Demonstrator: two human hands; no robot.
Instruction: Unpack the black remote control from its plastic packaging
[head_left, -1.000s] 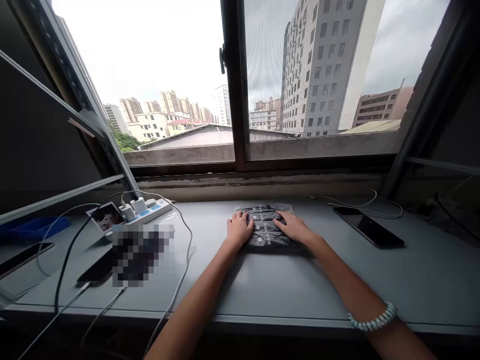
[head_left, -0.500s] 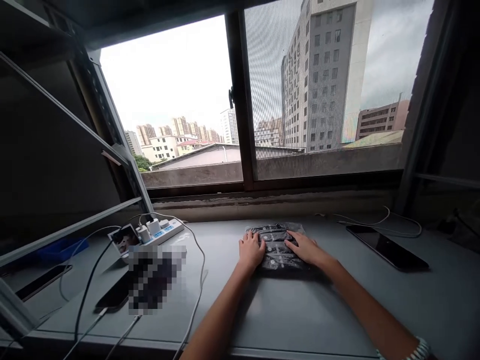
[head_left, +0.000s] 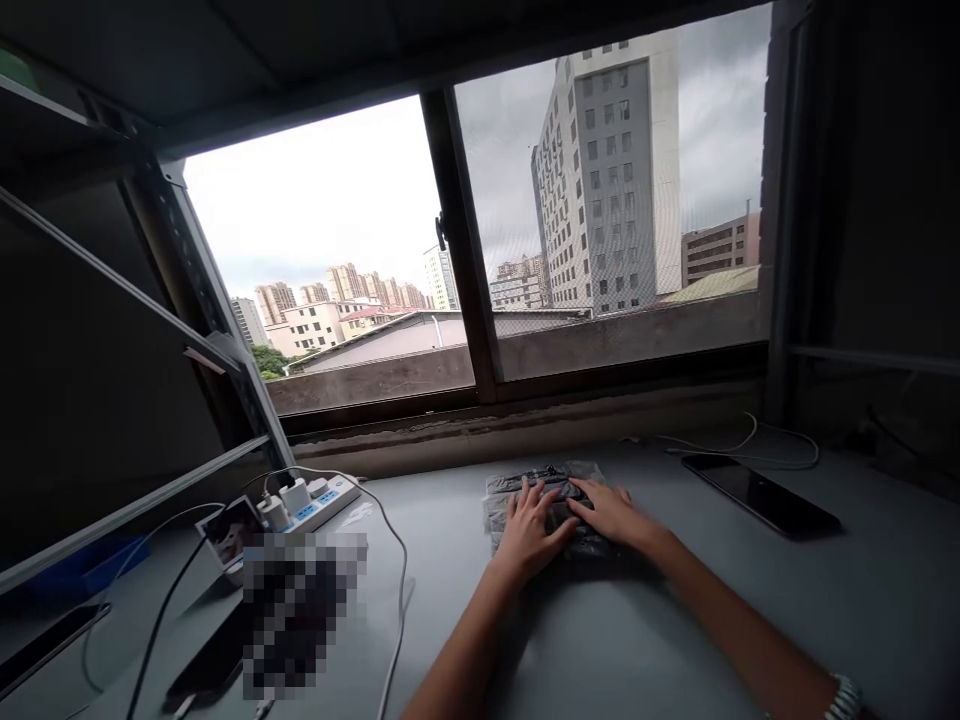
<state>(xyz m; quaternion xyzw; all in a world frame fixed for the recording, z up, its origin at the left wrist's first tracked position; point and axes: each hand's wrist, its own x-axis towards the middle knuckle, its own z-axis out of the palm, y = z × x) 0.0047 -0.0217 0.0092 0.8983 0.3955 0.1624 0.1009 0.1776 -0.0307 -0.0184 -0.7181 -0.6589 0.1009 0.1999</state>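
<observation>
In the head view, a dark plastic-wrapped packet (head_left: 586, 546) lies flat on the grey tabletop (head_left: 615, 640), toward the far side, below the window (head_left: 466, 250). It sits directly under both hands, so neither is clearly nearer. The left hand (head_left: 531, 532) covers its left and middle part, fingers fanned out and pointing away from the person, thumb reaching right. The right hand (head_left: 609, 512) lies on the right part, fingers loosely spread and slanting to the left. Neither hand appears to pinch anything.

The packet's long axis seems to run side to side, across the reach of the forearms; the slanted view and the covering hands leave that a judgement. Nothing visible marks a front end, so which way it points cannot be told. A phone (head_left: 761, 495) lies well apart on the right, a power strip (head_left: 330, 505) on the left.
</observation>
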